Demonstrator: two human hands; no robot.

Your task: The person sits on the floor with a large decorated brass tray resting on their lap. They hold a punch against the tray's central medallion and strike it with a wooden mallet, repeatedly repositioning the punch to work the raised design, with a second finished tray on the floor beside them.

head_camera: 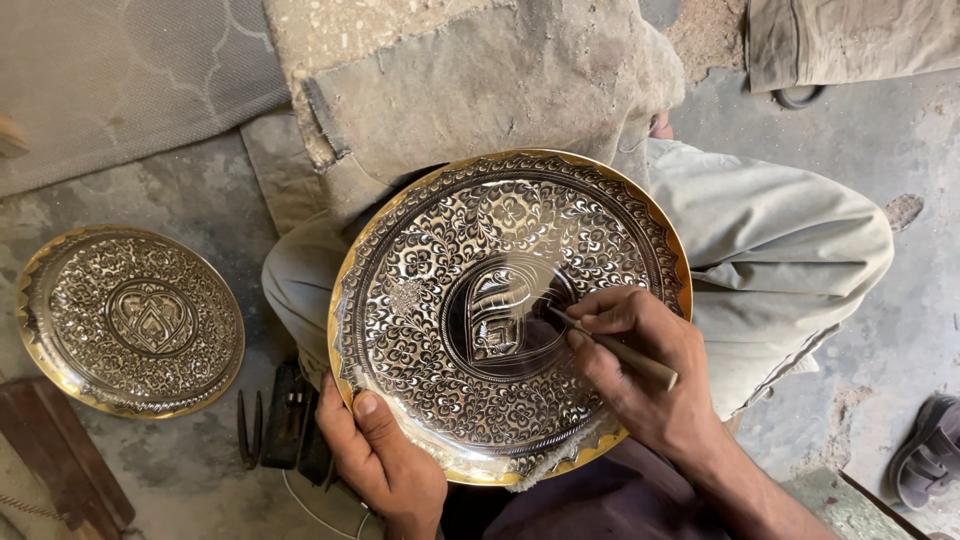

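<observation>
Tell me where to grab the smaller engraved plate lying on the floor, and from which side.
Grip the smaller plate by its plain golden rim, coming from its right edge. It lies flat and face up, so the rim is probably the only graspable part, and that edge is nearest the left hand.

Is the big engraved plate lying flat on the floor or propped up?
Propped up: the plate rests on the person's lap, left hand gripping its lower rim, right hand working a tool.

Second engraved brass plate (130, 320) laid flat on concrete floor (200, 190), well left. Dark metal tools (285, 415) placed just beside it. Grey sandal (930, 450) seen at right edge.
</observation>
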